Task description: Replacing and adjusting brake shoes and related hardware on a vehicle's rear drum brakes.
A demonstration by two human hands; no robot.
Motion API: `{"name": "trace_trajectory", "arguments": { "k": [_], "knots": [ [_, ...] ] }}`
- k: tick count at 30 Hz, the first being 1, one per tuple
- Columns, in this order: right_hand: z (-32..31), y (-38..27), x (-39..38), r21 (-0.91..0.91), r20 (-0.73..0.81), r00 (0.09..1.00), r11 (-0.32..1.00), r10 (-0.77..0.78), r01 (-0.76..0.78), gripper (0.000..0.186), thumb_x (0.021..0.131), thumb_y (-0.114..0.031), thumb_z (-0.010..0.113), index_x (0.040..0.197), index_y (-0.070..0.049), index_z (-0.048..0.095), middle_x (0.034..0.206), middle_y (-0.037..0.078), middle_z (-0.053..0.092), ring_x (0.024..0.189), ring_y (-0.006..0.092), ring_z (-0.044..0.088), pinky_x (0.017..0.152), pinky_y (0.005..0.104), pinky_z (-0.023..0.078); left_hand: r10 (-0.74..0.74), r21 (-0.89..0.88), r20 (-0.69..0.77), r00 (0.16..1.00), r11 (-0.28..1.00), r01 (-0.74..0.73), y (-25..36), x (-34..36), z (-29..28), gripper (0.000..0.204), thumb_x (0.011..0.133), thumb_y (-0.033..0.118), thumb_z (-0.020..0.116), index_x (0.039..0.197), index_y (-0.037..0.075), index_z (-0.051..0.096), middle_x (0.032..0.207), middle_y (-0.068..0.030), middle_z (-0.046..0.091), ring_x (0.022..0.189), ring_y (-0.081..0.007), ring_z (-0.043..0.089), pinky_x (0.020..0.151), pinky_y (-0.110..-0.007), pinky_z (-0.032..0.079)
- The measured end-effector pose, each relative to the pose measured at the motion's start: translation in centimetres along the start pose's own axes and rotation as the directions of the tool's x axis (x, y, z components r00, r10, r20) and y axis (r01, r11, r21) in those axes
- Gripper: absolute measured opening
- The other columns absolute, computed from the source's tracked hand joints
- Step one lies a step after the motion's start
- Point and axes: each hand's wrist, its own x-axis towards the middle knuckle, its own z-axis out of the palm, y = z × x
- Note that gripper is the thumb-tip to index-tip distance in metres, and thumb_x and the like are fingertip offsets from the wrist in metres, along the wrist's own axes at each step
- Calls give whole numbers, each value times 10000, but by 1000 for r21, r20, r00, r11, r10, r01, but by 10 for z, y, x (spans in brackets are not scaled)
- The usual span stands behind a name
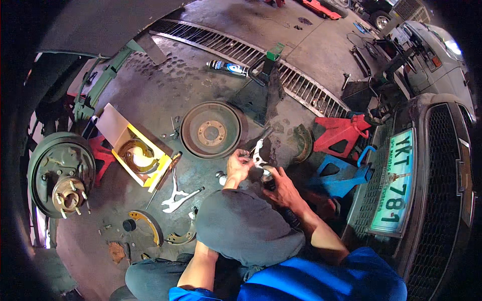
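Note:
My left hand (pixel 239 166) is closed, fingertips pinched against a slim, pale, branching metal piece (pixel 259 154) with a dark end. My right hand (pixel 282 189) is wrapped round a dark cylindrical object (pixel 268 183) with a whitish top, just below that piece; its kind is partly hidden by my fingers. A similar pale, branching metal piece (pixel 175 193) lies on the floor to the left. Beyond my hands lies a round brake drum (pixel 193 129). Curved brake shoes (pixel 150 227) rest on the floor near my knee, and another brake shoe (pixel 304 144) lies to the right.
An open yellow box (pixel 159 170) holds brake shoes. At the left stands a wheel hub (pixel 70 195) with studs. Red (pixel 339 133) and blue (pixel 339 175) jack stands are beside the car grille (pixel 437 190). A spray can (pixel 228 67) lies near the floor grate (pixel 216 40).

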Motion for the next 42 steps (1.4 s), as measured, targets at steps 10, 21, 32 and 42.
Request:
{"name": "trace_trajectory", "arguments": {
  "k": [10, 21, 32, 42],
  "knots": [
    [0, 6, 4, 8, -21, 999, 999, 37, -36, 769, 764, -105, 782, 1419, -215, 394, 1189, 269, 490, 1031, 513, 574, 872, 531, 515, -12, -145, 35, 999, 989, 17, -9, 5, 1, 332, 740, 148, 855, 1033, 48, 737, 835, -78, 762, 760, -119, 686, 724, -296, 523],
    [-7, 42, -5, -67, -181, 983, 997, -40, 29, 642, 730, 2, 771, 1317, -97, 529, 1237, 198, 524, 1078, 370, 577, 888, 422, 515, -8, 91, 37, 999, 996, 4, 13, -16, -2, 296, 793, 217, 781, 1062, 96, 755, 949, -104, 761, 823, -242, 734, 723, -388, 562],
    [1, 59, -37, -74, -617, 782, 983, 87, -167, 838, 777, -217, 849, 1476, -61, 415, 1413, 181, 548, 1241, 330, 574, 1017, 408, 462, 397, 789, 502, 769, 155, -595, 77, -42, -148, 161, 746, 202, 633, 684, 80, 718, 711, -140, 710, 731, -320, 723, 628, -432, 568],
    [6, 86, -22, -172, -680, 728, 945, 89, -277, 995, 711, -265, 910, 1481, 8, 342, 1397, 255, 516, 1189, 354, 597, 997, 438, 493, -162, 722, 169, 972, 692, -10, -2, -256, -338, 187, 645, 137, 723, 817, 65, 707, 775, -170, 700, 788, -346, 695, 680, -455, 534]
  ]
}}
